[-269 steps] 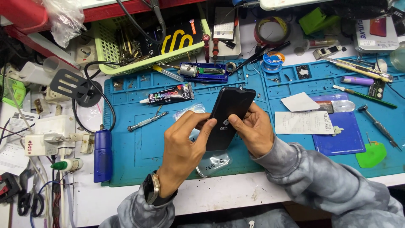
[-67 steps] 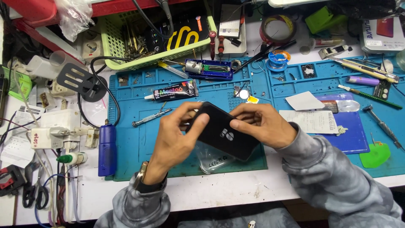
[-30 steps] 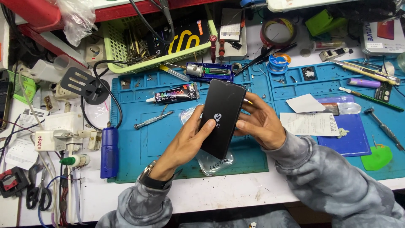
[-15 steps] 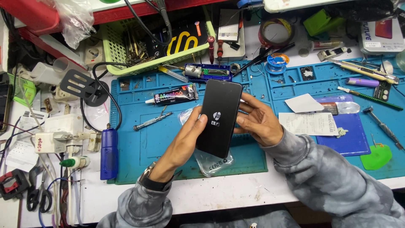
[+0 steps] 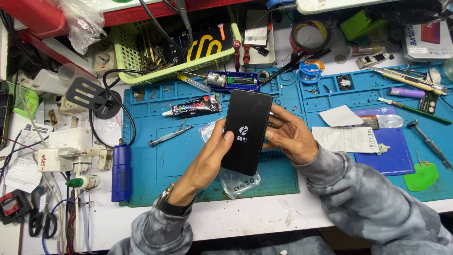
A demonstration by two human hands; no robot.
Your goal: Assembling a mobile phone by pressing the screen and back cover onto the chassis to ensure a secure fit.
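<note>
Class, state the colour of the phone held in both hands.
Black phone with a small white logo; head view.

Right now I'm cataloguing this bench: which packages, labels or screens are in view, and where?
Black phone: held in both hands, screen dark, white logo.
Glue tube: behind the left hand, black with coloured label.
Paper receipt: beside the right hand, white.
Clear plastic pouch: under the phone.
</note>
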